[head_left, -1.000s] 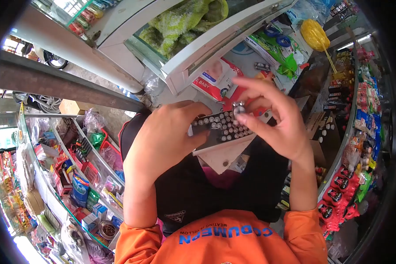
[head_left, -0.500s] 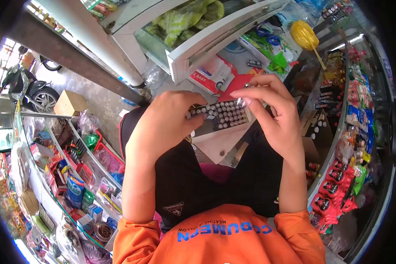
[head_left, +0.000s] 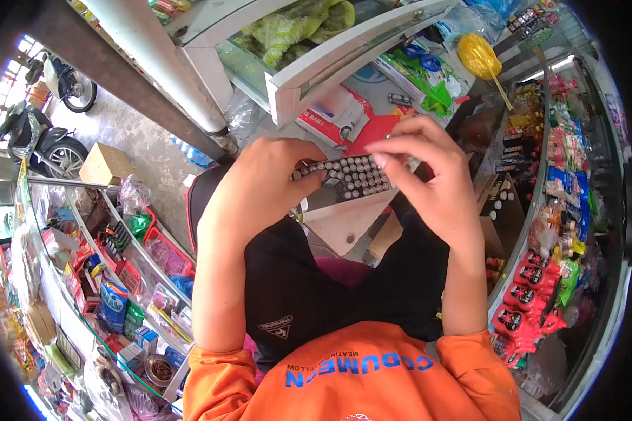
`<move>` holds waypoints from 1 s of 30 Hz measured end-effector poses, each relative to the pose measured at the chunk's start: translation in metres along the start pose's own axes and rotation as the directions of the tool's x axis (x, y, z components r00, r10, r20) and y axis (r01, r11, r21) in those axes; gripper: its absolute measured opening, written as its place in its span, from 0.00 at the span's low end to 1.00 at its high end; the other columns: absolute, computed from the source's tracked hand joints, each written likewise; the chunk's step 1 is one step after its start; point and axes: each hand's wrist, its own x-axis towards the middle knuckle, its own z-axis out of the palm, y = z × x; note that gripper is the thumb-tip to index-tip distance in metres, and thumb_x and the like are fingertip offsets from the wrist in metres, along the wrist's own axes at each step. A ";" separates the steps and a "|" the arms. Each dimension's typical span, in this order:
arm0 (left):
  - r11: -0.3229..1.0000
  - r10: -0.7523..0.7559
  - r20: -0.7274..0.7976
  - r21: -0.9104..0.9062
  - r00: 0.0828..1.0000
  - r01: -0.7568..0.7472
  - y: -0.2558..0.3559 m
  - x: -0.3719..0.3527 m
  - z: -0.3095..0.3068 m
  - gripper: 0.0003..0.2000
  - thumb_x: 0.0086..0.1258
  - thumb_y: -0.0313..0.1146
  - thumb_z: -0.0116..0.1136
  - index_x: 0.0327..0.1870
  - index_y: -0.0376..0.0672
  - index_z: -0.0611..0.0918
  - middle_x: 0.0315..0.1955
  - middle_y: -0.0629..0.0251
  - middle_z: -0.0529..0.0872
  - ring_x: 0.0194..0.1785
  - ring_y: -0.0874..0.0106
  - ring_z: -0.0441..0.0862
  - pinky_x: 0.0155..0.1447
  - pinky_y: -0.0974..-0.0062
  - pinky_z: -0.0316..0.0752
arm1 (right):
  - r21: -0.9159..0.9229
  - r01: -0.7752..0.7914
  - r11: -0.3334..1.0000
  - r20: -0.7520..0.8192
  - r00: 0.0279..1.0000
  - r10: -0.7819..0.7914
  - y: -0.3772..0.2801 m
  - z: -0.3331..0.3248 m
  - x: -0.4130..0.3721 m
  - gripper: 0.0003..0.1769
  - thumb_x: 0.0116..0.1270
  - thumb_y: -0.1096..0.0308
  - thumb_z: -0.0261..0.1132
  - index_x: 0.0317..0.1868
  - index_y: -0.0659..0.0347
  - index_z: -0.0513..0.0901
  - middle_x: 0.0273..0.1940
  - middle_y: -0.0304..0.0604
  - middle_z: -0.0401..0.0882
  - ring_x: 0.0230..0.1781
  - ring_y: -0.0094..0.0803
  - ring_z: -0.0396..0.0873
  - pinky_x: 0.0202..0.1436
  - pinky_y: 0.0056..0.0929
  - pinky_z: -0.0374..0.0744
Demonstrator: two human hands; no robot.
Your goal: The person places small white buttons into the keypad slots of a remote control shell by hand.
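A small box packed with rows of upright silver cylinders, like batteries (head_left: 361, 177), is in the middle, above my lap. My left hand (head_left: 263, 189) grips the box's left end, with thumb and fingers closed round several of the cylinders there. Over the box's right end is my right hand (head_left: 432, 179), its thumb and index finger brought together at the top row. Whatever lies between those fingertips is too small to make out. Below the box shows a white surface (head_left: 344, 231) with a dark hole.
A white-framed glass door (head_left: 288, 98) stands beyond the box, near a red and white package (head_left: 337, 116). Stocked shelves curve along both sides. An open carton (head_left: 495, 203) is at the right. A cardboard box (head_left: 105, 165) and motorbikes are at the upper left.
The shiny piece seen at my right fingertips no longer shows, and those fingers are now lower against the top row. The view has shifted slightly.
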 end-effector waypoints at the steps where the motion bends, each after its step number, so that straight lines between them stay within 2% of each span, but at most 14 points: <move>1: 1.000 0.010 0.001 -0.019 1.000 -0.010 0.000 -0.001 0.000 0.13 0.76 0.34 0.75 0.55 0.36 0.95 0.47 0.49 0.98 0.47 0.52 0.97 0.55 0.60 0.90 | -0.012 -0.002 1.000 0.028 1.000 0.003 0.001 0.004 -0.002 0.08 0.77 0.73 0.78 0.54 0.63 0.96 0.48 0.45 0.85 0.48 0.39 0.88 0.53 0.35 0.85; 4: 1.000 0.010 0.010 -0.010 1.000 -0.010 0.000 -0.001 -0.001 0.14 0.76 0.34 0.76 0.55 0.36 0.95 0.47 0.50 0.98 0.47 0.53 0.97 0.55 0.61 0.90 | -0.048 0.040 0.998 0.033 0.999 -0.039 -0.001 0.014 -0.004 0.07 0.74 0.73 0.79 0.50 0.64 0.95 0.47 0.46 0.86 0.45 0.44 0.90 0.51 0.41 0.86; 7: 1.000 0.009 0.006 -0.017 1.000 -0.008 -0.002 0.000 0.000 0.14 0.76 0.34 0.76 0.56 0.35 0.95 0.48 0.51 0.98 0.47 0.54 0.97 0.55 0.61 0.90 | -0.144 0.048 0.988 0.153 0.988 -0.026 -0.007 0.019 -0.003 0.07 0.69 0.73 0.80 0.44 0.65 0.92 0.48 0.47 0.85 0.45 0.50 0.90 0.51 0.48 0.87; 11: 0.999 -0.003 0.000 -0.032 1.000 0.003 -0.002 -0.001 -0.001 0.14 0.76 0.33 0.76 0.56 0.35 0.95 0.48 0.50 0.98 0.46 0.55 0.97 0.54 0.61 0.91 | -0.281 0.151 0.948 0.212 0.973 -0.092 -0.009 0.028 0.004 0.08 0.66 0.73 0.80 0.41 0.65 0.90 0.49 0.48 0.83 0.47 0.51 0.91 0.54 0.52 0.89; 16: 1.000 0.019 0.011 -0.004 1.000 -0.019 -0.002 0.000 -0.002 0.13 0.74 0.30 0.74 0.55 0.35 0.94 0.46 0.50 0.98 0.45 0.55 0.97 0.53 0.61 0.91 | -0.352 0.207 0.913 0.290 0.951 -0.104 -0.016 0.037 0.013 0.10 0.64 0.72 0.81 0.41 0.68 0.90 0.50 0.52 0.84 0.49 0.54 0.91 0.56 0.54 0.89; 18: 0.999 0.011 0.000 -0.046 1.000 -0.011 -0.006 0.001 0.001 0.13 0.74 0.30 0.73 0.54 0.34 0.94 0.45 0.49 0.98 0.44 0.56 0.97 0.53 0.60 0.91 | -0.361 0.231 0.904 0.323 0.940 -0.112 -0.020 0.035 0.018 0.12 0.64 0.71 0.82 0.42 0.68 0.90 0.50 0.53 0.84 0.50 0.55 0.91 0.56 0.55 0.89; 20: 0.993 0.047 -0.019 -0.106 0.999 -0.049 -0.009 0.000 0.002 0.13 0.74 0.31 0.73 0.54 0.34 0.94 0.45 0.49 0.98 0.45 0.56 0.98 0.53 0.60 0.91 | -0.406 0.146 0.902 0.343 0.939 0.003 -0.029 0.034 0.022 0.15 0.62 0.68 0.84 0.42 0.69 0.90 0.51 0.54 0.85 0.52 0.55 0.91 0.57 0.53 0.90; 21: 0.994 0.038 -0.021 -0.104 0.999 -0.040 -0.009 -0.001 0.001 0.13 0.74 0.31 0.73 0.54 0.34 0.94 0.45 0.49 0.98 0.45 0.56 0.98 0.53 0.60 0.91 | -0.398 0.149 0.905 0.348 0.938 -0.002 -0.031 0.035 0.023 0.15 0.62 0.68 0.84 0.42 0.69 0.90 0.51 0.54 0.85 0.52 0.55 0.91 0.57 0.53 0.90; 23: 0.993 0.011 0.015 -0.114 1.000 -0.009 -0.006 0.000 -0.001 0.14 0.73 0.31 0.74 0.55 0.33 0.94 0.44 0.49 0.98 0.46 0.57 0.98 0.54 0.61 0.91 | -0.463 0.069 0.884 0.236 0.971 0.048 -0.032 0.038 0.021 0.17 0.62 0.67 0.85 0.43 0.69 0.90 0.52 0.55 0.85 0.52 0.55 0.91 0.58 0.53 0.90; 27: 0.995 -0.023 0.060 -0.098 0.998 0.028 -0.005 0.000 -0.002 0.15 0.73 0.31 0.75 0.56 0.34 0.94 0.46 0.51 0.98 0.48 0.58 0.98 0.54 0.63 0.91 | -0.477 0.035 0.878 0.211 0.975 0.076 -0.019 0.051 0.013 0.16 0.65 0.67 0.84 0.44 0.69 0.90 0.53 0.57 0.85 0.52 0.56 0.91 0.57 0.52 0.90; 30: 0.996 -0.017 0.045 -0.091 0.999 0.021 -0.003 0.001 -0.002 0.16 0.72 0.32 0.76 0.58 0.35 0.94 0.49 0.53 0.98 0.49 0.59 0.97 0.54 0.64 0.90 | -0.465 0.062 0.883 0.189 0.981 0.031 -0.014 0.053 0.008 0.16 0.66 0.68 0.84 0.45 0.70 0.89 0.53 0.58 0.85 0.51 0.57 0.91 0.57 0.52 0.90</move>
